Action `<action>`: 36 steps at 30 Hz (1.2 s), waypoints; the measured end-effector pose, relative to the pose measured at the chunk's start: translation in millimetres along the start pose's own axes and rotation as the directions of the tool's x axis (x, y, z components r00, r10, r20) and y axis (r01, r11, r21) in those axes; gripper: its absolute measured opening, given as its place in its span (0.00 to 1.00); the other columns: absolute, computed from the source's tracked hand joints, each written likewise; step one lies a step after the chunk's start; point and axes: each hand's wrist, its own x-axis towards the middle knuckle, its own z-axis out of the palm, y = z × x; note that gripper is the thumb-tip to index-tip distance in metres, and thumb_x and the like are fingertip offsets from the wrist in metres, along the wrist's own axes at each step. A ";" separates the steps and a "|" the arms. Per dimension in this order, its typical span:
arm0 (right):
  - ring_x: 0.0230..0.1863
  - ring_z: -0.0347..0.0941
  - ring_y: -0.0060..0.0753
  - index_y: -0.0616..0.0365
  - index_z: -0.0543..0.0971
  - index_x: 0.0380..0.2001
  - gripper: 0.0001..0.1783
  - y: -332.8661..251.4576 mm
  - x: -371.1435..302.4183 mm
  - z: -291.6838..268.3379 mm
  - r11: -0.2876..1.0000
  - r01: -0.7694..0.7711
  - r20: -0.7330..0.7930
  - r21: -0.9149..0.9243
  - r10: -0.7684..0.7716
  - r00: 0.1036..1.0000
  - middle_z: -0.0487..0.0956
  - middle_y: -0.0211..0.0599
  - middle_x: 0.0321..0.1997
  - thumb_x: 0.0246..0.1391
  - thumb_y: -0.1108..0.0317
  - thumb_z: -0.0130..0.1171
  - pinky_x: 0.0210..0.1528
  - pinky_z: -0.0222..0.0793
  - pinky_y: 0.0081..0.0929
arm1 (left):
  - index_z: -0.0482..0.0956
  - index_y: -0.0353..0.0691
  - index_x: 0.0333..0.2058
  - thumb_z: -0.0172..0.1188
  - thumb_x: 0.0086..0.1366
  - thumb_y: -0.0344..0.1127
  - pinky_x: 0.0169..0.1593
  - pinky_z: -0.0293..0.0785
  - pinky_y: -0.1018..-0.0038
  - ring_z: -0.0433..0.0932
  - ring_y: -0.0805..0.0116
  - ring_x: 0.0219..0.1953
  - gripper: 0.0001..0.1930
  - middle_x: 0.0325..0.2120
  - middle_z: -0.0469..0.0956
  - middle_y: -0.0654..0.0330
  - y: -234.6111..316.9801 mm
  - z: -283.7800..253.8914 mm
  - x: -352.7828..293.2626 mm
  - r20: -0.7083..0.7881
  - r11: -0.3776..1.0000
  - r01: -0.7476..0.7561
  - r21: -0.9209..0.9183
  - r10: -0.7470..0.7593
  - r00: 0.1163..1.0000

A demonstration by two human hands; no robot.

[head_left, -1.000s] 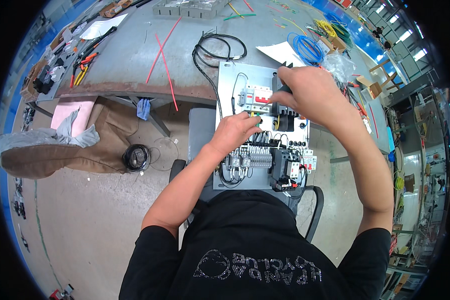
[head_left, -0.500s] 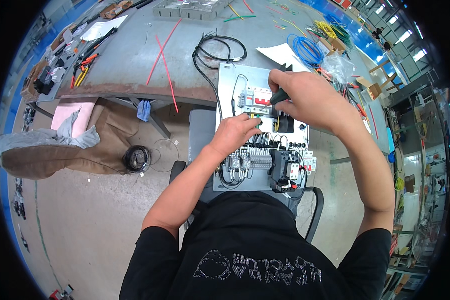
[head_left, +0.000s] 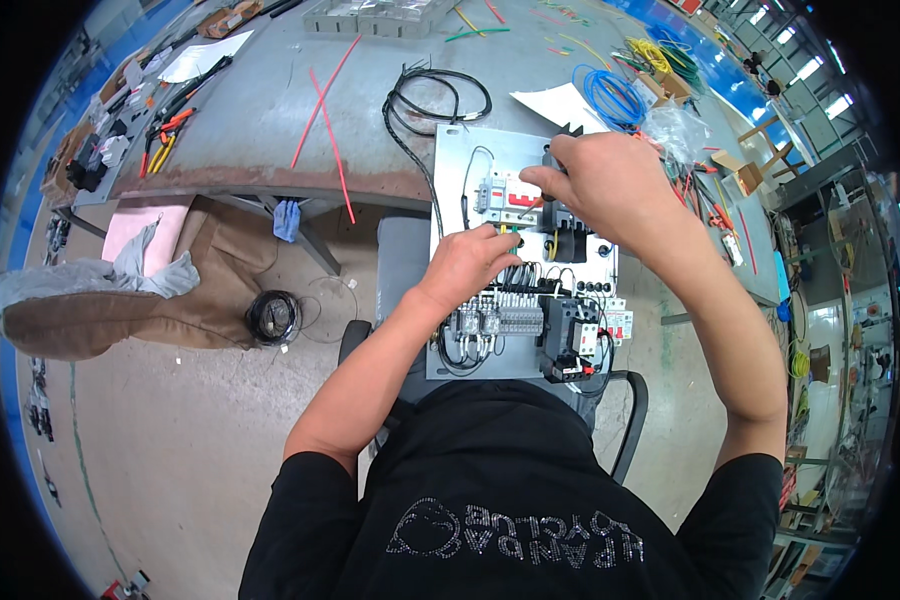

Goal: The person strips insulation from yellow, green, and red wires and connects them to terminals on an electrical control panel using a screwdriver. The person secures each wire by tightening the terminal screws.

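Note:
My right hand [head_left: 615, 180] is closed round the dark handle of a screwdriver [head_left: 549, 205], whose thin shaft slants down-left to the lower edge of a white circuit breaker [head_left: 518, 198] with red levers. Just below the breaker, my left hand [head_left: 462, 268] has its fingers pinched at a short green-and-yellow wire [head_left: 507, 231]; the fingertips partly cover it. Both hands are over a grey metal mounting plate [head_left: 456, 150]. Lower on the plate are a row of grey terminal blocks [head_left: 522, 321], black wiring, and a black contactor [head_left: 561, 345].
The plate rests between my body and the metal workbench [head_left: 240, 110]. A black cable coil [head_left: 440, 95], red wires [head_left: 322, 110] and a blue wire coil [head_left: 610, 98] lie on the bench. Pliers [head_left: 165, 145] are at left. A brown-covered seat [head_left: 90, 310] stands at lower left.
My right hand has shifted slightly up and left, and its fingers have changed position round the screwdriver handle. My left hand stays nearly still at the wire.

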 end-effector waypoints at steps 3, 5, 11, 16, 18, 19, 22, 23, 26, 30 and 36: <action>0.41 0.81 0.59 0.62 0.78 0.39 0.19 5.8 -14.4 -9.6 0.960 0.170 -0.053 0.223 -0.162 0.985 0.84 0.50 0.33 0.56 0.58 0.71 0.45 0.74 0.47 | 0.85 0.47 0.45 0.71 0.64 0.41 0.37 0.81 0.57 0.84 0.51 0.33 0.13 0.31 0.80 0.57 3.5 -1.5 1.5 0.018 1.000 0.014 0.003 -0.014 1.000; 0.41 0.82 0.58 0.61 0.78 0.40 0.20 15.9 -6.3 -2.0 0.950 0.257 -0.077 0.176 -0.247 0.966 0.84 0.49 0.33 0.56 0.57 0.72 0.44 0.74 0.47 | 0.85 0.47 0.45 0.72 0.63 0.41 0.37 0.81 0.57 0.84 0.51 0.33 0.13 0.31 0.80 0.57 3.3 -0.6 2.9 0.031 1.000 0.017 0.017 -0.018 0.999; 0.42 0.83 0.58 0.62 0.80 0.39 0.20 4.5 -4.4 -8.2 0.989 0.096 -0.006 0.109 -0.096 0.995 0.84 0.51 0.32 0.54 0.56 0.71 0.44 0.77 0.49 | 0.85 0.47 0.45 0.72 0.63 0.41 0.37 0.81 0.57 0.84 0.51 0.33 0.13 0.31 0.80 0.58 1.4 -0.3 -0.3 0.014 1.000 0.017 0.002 -0.017 1.000; 0.43 0.82 0.55 0.59 0.78 0.44 0.22 15.0 -3.8 2.4 0.978 0.197 -0.036 0.074 -0.195 0.980 0.85 0.47 0.35 0.55 0.56 0.73 0.46 0.73 0.48 | 0.86 0.47 0.46 0.73 0.62 0.41 0.37 0.81 0.58 0.84 0.52 0.33 0.14 0.31 0.80 0.58 1.7 2.5 2.0 0.017 1.000 0.000 0.012 -0.001 1.000; 0.43 0.82 0.55 0.58 0.78 0.45 0.21 2.4 1.8 -1.5 0.999 0.051 0.051 0.005 -0.051 0.997 0.85 0.47 0.35 0.54 0.59 0.73 0.46 0.73 0.48 | 0.87 0.46 0.48 0.74 0.62 0.41 0.36 0.81 0.60 0.84 0.51 0.31 0.16 0.31 0.82 0.57 -1.0 -0.1 1.9 0.016 1.000 0.005 0.019 -0.005 1.000; 0.43 0.82 0.55 0.58 0.78 0.45 0.21 -2.4 3.0 -4.2 0.999 -0.020 0.090 -0.035 0.023 0.996 0.85 0.46 0.36 0.54 0.60 0.73 0.47 0.74 0.48 | 0.87 0.46 0.47 0.74 0.62 0.41 0.36 0.80 0.60 0.84 0.51 0.31 0.16 0.30 0.82 0.57 -1.6 -0.8 0.1 0.012 1.000 0.009 0.017 -0.009 1.000; 0.42 0.82 0.56 0.60 0.79 0.42 0.21 0.9 -7.0 -15.4 0.981 0.127 0.009 0.144 -0.129 0.992 0.85 0.48 0.36 0.54 0.58 0.73 0.45 0.74 0.48 | 0.87 0.46 0.47 0.74 0.62 0.41 0.35 0.80 0.59 0.84 0.51 0.31 0.16 0.30 0.82 0.57 -0.5 -1.0 1.2 0.009 1.000 0.005 0.013 -0.005 1.000; 0.42 0.82 0.57 0.61 0.79 0.41 0.21 7.8 -7.6 -8.6 0.952 0.254 -0.089 0.169 -0.242 0.966 0.85 0.49 0.36 0.54 0.56 0.73 0.45 0.74 0.49 | 0.87 0.46 0.47 0.74 0.62 0.41 0.36 0.80 0.59 0.84 0.51 0.31 0.16 0.30 0.82 0.57 0.9 -0.8 1.3 0.016 1.000 0.004 0.022 -0.005 1.000; 0.42 0.82 0.56 0.56 0.77 0.48 0.22 11.3 -3.8 -0.1 0.979 0.200 -0.035 0.043 -0.199 0.979 0.85 0.47 0.35 0.54 0.59 0.73 0.47 0.74 0.48 | 0.87 0.46 0.47 0.74 0.62 0.41 0.36 0.80 0.59 0.84 0.51 0.31 0.15 0.31 0.82 0.56 0.9 0.2 2.4 0.021 1.000 -0.005 0.018 0.005 1.000; 0.41 0.82 0.57 0.57 0.78 0.44 0.20 -1.0 -0.5 -9.1 0.999 0.046 0.052 -0.009 -0.045 0.998 0.84 0.47 0.32 0.54 0.61 0.72 0.45 0.75 0.49 | 0.87 0.45 0.48 0.73 0.63 0.40 0.36 0.80 0.59 0.84 0.50 0.31 0.16 0.30 0.81 0.56 0.8 0.0 0.1 0.012 1.000 0.009 0.001 -0.009 1.000; 0.41 0.83 0.57 0.59 0.79 0.43 0.18 9.4 -8.1 -3.1 0.981 0.192 -0.031 0.013 -0.192 0.981 0.85 0.49 0.32 0.55 0.61 0.70 0.43 0.78 0.50 | 0.86 0.45 0.48 0.73 0.63 0.40 0.36 0.80 0.59 0.83 0.51 0.31 0.16 0.30 0.81 0.56 1.4 -0.1 1.2 0.022 1.000 0.006 0.007 -0.006 1.000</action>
